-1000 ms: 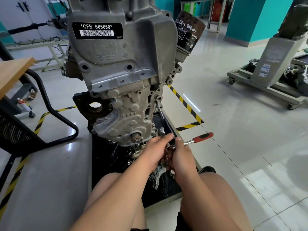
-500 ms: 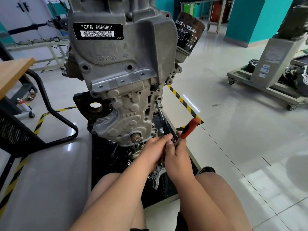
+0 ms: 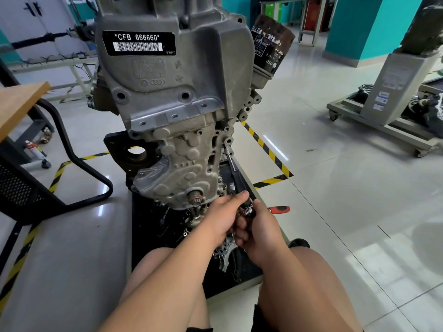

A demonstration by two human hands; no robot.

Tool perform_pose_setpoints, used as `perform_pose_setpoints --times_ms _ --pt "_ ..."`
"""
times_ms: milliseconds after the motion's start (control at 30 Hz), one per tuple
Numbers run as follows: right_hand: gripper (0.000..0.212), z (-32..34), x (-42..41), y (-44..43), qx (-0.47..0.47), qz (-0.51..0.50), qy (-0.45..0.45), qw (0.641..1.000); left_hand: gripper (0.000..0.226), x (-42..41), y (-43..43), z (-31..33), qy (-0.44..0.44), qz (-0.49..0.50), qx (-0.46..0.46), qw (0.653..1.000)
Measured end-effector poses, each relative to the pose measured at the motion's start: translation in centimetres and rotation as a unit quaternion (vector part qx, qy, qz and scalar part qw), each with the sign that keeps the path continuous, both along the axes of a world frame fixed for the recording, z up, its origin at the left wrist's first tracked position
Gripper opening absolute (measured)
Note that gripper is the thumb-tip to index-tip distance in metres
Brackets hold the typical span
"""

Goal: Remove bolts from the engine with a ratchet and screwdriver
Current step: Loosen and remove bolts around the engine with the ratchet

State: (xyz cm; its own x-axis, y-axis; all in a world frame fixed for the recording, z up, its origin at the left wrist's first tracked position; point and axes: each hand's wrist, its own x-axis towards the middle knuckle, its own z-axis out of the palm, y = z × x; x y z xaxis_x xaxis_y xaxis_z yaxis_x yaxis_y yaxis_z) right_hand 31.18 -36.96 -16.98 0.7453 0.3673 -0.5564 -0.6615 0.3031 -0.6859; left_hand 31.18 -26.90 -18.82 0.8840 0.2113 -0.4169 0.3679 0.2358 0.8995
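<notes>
A grey engine [image 3: 172,92] stands on end on a black base plate [image 3: 148,236] in front of my knees. A screwdriver [image 3: 236,178] with a black handle runs up to a bolt [image 3: 227,150] on the engine's lower right edge. My left hand [image 3: 224,215] is closed around the lower end of the screwdriver handle, where the ratchet head meets it. My right hand [image 3: 261,232] grips the ratchet [image 3: 279,209], and its red handle tip sticks out to the right.
A black oil filter [image 3: 271,49] juts from the engine's upper right. Loose metal parts [image 3: 225,256] lie on the base plate under my hands. A black chair frame [image 3: 72,152] and wooden table [image 3: 19,104] stand left. A wheeled trolley [image 3: 383,116] is at far right, with yellow-black floor tape [image 3: 266,147] between.
The ratchet handle swung from pointing right up toward the engine, then back down to pointing right. Both hands stayed on the tools.
</notes>
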Motion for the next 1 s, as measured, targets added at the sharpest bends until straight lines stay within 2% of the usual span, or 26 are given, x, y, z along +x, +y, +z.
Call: perform_pose_setpoints --times_ms 200,300,367,467,600,667,767,867,1000 --pt "0.043 -0.1 -0.3 0.0 -0.043 -0.008 -0.050 0.998 0.032 0.0 -0.1 -0.3 -0.003 0.014 -0.004 1.000" --pt "0.040 -0.2 -0.5 0.0 -0.102 -0.015 -0.104 0.989 0.031 0.2 -0.2 -0.4 -0.015 0.024 -0.007 1.000" --pt "0.033 -0.3 -0.7 0.0 -0.184 -0.013 -0.167 0.969 0.027 0.4 -0.2 -0.5 -0.027 0.032 -0.017 0.999" --pt "0.041 -0.6 -1.1 0.0 -0.275 0.008 -0.293 0.916 0.019 0.6 -0.1 -0.6 -0.026 0.042 -0.014 0.999" --pt "0.036 -0.9 -1.5 0.3 -0.332 0.038 -0.355 0.873 0.033 0.5 -0.2 -0.2 -0.029 0.041 -0.051 0.997" --pt "0.030 -1.0 -1.3 0.3 -0.320 0.037 -0.356 0.877 0.036 0.5 0.0 -0.1 -0.028 0.032 -0.060 0.997" --pt "0.025 -0.9 -1.1 0.4 -0.238 0.007 -0.328 0.914 0.034 0.3 0.3 0.2 -0.021 0.014 -0.057 0.998" --pt "0.027 -0.7 -0.7 0.6 -0.139 -0.012 -0.219 0.966 0.034 0.1 0.3 0.6 -0.006 0.018 -0.040 0.999" --pt "0.033 0.0 -0.5 0.0 0.023 -0.001 -0.089 0.996 0.035 -0.1 0.1 0.9 -0.002 0.004 -0.026 1.000"
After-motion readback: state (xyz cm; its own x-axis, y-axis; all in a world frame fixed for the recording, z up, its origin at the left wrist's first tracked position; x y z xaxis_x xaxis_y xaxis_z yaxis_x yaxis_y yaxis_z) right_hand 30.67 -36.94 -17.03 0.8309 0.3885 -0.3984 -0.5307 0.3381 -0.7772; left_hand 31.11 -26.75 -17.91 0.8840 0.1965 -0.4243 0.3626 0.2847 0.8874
